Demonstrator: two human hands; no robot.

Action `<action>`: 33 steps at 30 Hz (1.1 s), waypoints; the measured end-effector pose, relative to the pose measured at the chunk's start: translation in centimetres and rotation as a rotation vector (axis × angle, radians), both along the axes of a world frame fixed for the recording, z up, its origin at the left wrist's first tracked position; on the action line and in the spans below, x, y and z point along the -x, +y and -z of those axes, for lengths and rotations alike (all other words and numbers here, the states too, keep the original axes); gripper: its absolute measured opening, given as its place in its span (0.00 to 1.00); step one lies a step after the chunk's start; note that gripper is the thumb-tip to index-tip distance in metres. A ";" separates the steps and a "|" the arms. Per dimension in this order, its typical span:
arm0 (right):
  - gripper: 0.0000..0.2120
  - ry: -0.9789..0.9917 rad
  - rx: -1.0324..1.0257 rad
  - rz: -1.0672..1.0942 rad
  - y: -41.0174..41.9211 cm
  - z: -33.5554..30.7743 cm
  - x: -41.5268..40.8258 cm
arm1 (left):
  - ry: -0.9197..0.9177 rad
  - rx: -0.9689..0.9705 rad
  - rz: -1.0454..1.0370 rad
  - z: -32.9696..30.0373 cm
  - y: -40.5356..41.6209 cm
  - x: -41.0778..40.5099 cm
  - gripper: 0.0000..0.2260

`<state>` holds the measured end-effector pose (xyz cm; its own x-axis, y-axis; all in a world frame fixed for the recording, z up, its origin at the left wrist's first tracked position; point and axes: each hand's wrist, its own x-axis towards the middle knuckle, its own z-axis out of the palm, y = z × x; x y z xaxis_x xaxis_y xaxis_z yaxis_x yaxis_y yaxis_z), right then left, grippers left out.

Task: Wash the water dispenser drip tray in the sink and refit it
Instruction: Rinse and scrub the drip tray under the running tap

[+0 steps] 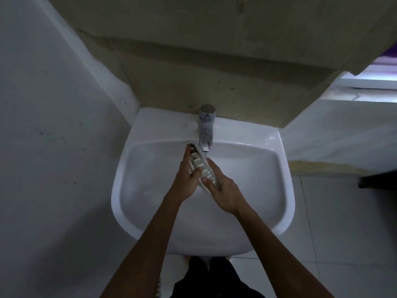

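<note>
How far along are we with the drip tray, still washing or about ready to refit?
Done: the drip tray is off the dispenser and over the sink. In hand: washing. The left hand and right hand both hold the tray, tilted, under water running from the tap. Left: finish rinsing, shut off the tap and refit the tray; the dispenser is not in view.

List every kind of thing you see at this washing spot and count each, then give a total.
Sink: 1
Tap: 1
Drip tray: 1
Hands: 2, the left hand and the right hand, both holding the tray
Total: 5
</note>
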<state>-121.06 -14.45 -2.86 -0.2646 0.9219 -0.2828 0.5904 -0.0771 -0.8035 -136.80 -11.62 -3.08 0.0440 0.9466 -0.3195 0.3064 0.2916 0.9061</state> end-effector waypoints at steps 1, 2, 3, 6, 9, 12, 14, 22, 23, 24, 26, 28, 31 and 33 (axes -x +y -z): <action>0.28 0.017 -0.001 0.015 -0.2 -0.1 0.0 | 0.007 0.005 0.031 0.1 0.2 0.1 0.33; 0.28 0.029 -0.007 0.024 -0.3 -0.2 -0.1 | 0.000 0.011 0.062 0.2 0.3 0.2 0.33; 0.28 0.037 -0.013 0.025 -0.5 -0.3 0.0 | -0.007 0.020 0.086 0.1 0.5 0.3 0.34; 0.27 0.050 -0.018 0.029 -0.9 -0.4 0.4 | -0.020 0.019 0.054 -0.2 0.7 0.1 0.35; 0.28 0.046 -0.034 0.039 -1.1 -0.2 0.4 | -0.030 -0.001 0.005 -0.5 0.4 0.1 0.35; 0.27 0.079 -0.016 0.034 -1.1 -0.6 0.0 | -0.038 0.005 0.067 -0.9 0.4 0.4 0.34; 0.27 0.094 -0.020 0.032 -1.0 -0.8 -0.2 | -0.077 0.037 0.090 -1.4 0.8 0.5 0.33; 0.26 0.081 -0.006 -0.015 -0.7 -0.5 -1.0 | 0.025 0.040 -0.054 -1.1 0.5 0.4 0.21; 0.26 0.083 0.005 -0.016 -0.8 -0.5 -1.1 | -0.011 0.056 -0.027 -1.0 0.5 0.4 0.22; 0.27 0.084 0.016 -0.017 -0.7 -0.4 -1.3 | -0.049 0.070 -0.005 -1.1 0.5 0.5 0.22; 0.27 0.081 0.019 -0.026 -0.5 -0.3 -1.5 | -0.093 0.093 -0.004 -1.1 0.6 0.5 0.25; 0.27 0.082 0.012 -0.029 -0.3 -0.2 -1.6 | -0.137 0.139 -0.071 -1.1 0.5 0.4 0.29; 0.27 0.074 -0.003 -0.029 -0.2 -0.2 -2.0 | -0.172 0.205 -0.165 -1.1 0.6 0.4 0.30; 0.28 0.048 -0.004 -0.029 -0.4 -0.2 -2.3 | -0.166 0.247 -0.187 -1.0 0.8 0.6 0.24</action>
